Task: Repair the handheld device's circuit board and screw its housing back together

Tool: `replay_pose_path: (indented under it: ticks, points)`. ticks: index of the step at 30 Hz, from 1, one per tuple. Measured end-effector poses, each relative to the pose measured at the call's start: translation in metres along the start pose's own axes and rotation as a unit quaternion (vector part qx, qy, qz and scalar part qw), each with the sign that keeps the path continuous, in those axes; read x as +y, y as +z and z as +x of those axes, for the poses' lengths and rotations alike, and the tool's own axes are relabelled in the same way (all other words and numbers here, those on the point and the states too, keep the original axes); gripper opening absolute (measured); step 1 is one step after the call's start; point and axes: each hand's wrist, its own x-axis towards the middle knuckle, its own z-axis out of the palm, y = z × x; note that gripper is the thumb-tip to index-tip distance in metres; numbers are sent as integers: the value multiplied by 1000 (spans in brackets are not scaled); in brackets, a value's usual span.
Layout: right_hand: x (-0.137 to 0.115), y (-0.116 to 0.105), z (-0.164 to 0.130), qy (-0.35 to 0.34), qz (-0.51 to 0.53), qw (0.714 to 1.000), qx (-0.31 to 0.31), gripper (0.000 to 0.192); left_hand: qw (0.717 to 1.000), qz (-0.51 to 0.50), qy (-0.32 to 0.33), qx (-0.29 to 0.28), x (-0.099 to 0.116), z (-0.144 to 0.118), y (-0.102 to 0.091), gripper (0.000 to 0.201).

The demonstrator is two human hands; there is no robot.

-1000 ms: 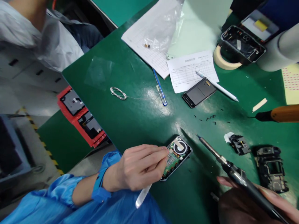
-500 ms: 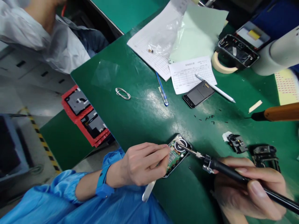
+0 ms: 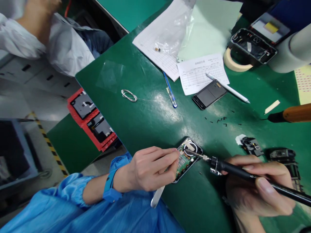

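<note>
**Opened phone on green desk: soldering work at the circuit board**

Item in hand: small opened phone (image 3: 188, 159), back off, green circuit board and round coil showing; it lies flat near the front edge of the desk (image 3: 150, 123), between both hands

Left hand (image 3: 150, 170): grip closed on a pale flat pry tool (image 3: 157, 196), fingertips resting on the near edge of the phone and pinning it down

Right hand (image 3: 257, 191): grip wrapped around the black handle of a soldering iron (image 3: 233, 170); its metal tip sits at the round coil, touching or just above it, which one cannot be told

Step, as judged: heating a joint at the coil end of the board, phone braced by the other hand. The next move calls for a steady tip held on one spot, and no slide of the phone under it

Around:
- loose coil of thin wire (image 3: 129, 95), well apart, up the desk
- blue pen (image 3: 170, 90) and white pen (image 3: 228, 88) beside printed sheets (image 3: 201, 72)
- dark phone (image 3: 209, 94) lying flat by the sheets
- scattered small black bits (image 3: 220, 120)
- stripped black parts (image 3: 252, 146) just right of the iron
- tape roll (image 3: 234, 63) under an empty phone frame
- orange tool handle (image 3: 295, 113) at the right edge
- red trays (image 3: 91, 121) below the desk's left side
- another person's grey sleeve (image 3: 60, 45), top left

In the way: nothing between tip and board; the stripped parts lie close to the right hand's wrist
</note>
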Motion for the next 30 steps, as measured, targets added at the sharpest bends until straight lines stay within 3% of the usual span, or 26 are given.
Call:
replay_pose_path:
  ticks: [9, 14, 22, 30]
  points:
    - [6, -2, 0, 1, 42, 999, -9, 11, 1000, 19, 4, -2, 2, -1, 2, 25]
    - [5, 0, 1, -18, 36, 999, -5, 11, 999, 13, -22, 31, 5, -3, 7, 26]
    - [7, -2, -1, -17, 33, 999, -3, 12, 999, 25, -20, 12, 5, -1, 4, 28]
    - [12, -8, -4, -47, 49, 997, -45, 13, 999, 37, -14, 7, 4, -2, 2, 27]
